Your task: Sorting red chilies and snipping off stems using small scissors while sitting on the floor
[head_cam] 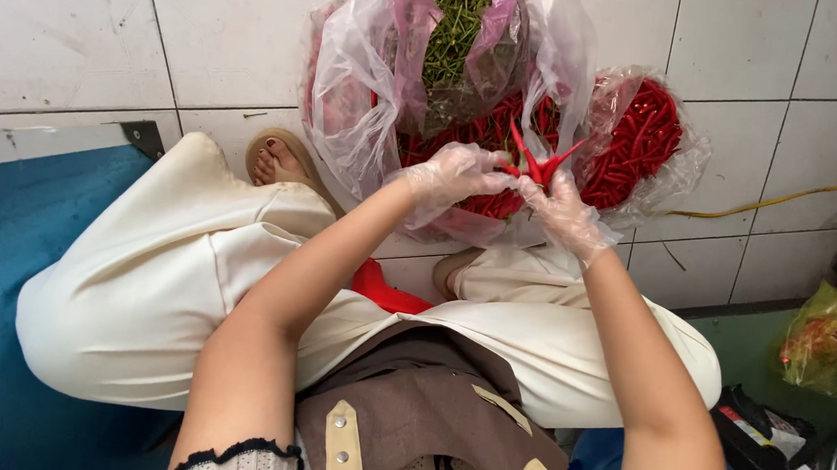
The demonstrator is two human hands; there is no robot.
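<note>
Far left: a blue mat (0, 268) covers the floor beside our left knee, with white tiled floor (63, 29) beyond it. Our cream trousers (144, 286) fill the lower middle; one sandalled foot (278, 163) shows past the left knee.

Centre: our left hand (453, 174), in a thin clear disposable glove, is closed with thumb and fingers pinched on one end of a small bunch of red chillies (537, 163). The chillies fan out upward from the pinch, tips pointing away from us. They sit between our two hands, held in the air just in front of the bags, above the gap between our knees.

Directly behind: a clear plastic bag (369, 96) lined with pink film, holding a heap of green stems (455, 29) on top and more red chillies below.

Right of centre: our right hand (565, 210), also gloved, is closed on the same bunch from the other side, fingertips touching the chillies just beside the left hand's fingers.

Further right: a second clear bag packed with red chillies (637, 142). A yellow cable (779, 201) runs across the tiles. Far right, a yellow-green crumpled packet (824, 337) lies near the frame edge.
</note>
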